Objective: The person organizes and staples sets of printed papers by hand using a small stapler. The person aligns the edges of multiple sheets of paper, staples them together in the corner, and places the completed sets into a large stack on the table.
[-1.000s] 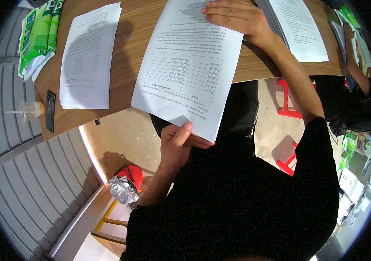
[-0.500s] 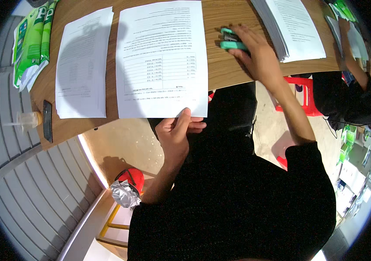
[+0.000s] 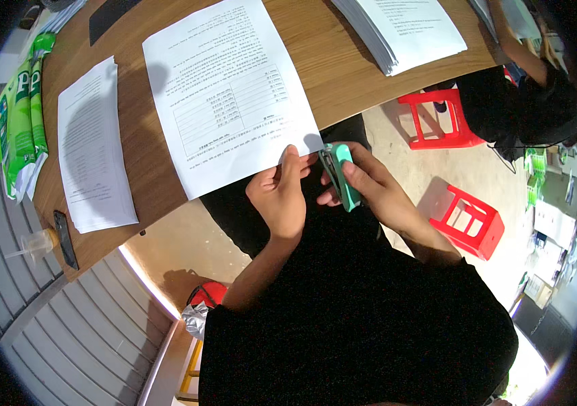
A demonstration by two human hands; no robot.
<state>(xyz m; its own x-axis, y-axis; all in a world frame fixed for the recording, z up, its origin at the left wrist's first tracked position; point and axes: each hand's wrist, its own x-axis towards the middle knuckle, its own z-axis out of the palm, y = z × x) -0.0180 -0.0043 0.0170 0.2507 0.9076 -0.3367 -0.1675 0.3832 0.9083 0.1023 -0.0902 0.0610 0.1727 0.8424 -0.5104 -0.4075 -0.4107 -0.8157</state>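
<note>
A printed sheet (image 3: 221, 88) with a table on it lies over the near edge of the wooden table; whether more sheets lie beneath it cannot be told. At its near edge, my left hand (image 3: 280, 193) pinches the paper, thumb on top and fingers underneath. My right hand (image 3: 373, 183) is wrapped round a green stapler (image 3: 344, 176). The stapler's front end is at the sheet's near right corner, close to my left fingertips. Whether its jaws are around the paper is hard to see.
Left of the sheet lies a paper stack (image 3: 95, 145), with green paper packs (image 3: 24, 115) and a phone (image 3: 66, 239) beyond. Another thick stack (image 3: 410, 30) stands at the far right. Red stools (image 3: 471, 222) are on the floor, and a person (image 3: 519, 101) sits at the right.
My right hand has picked up the stapler from the table and brought it to the sheet's near corner. The view has turned, and the sheet now appears tilted.
</note>
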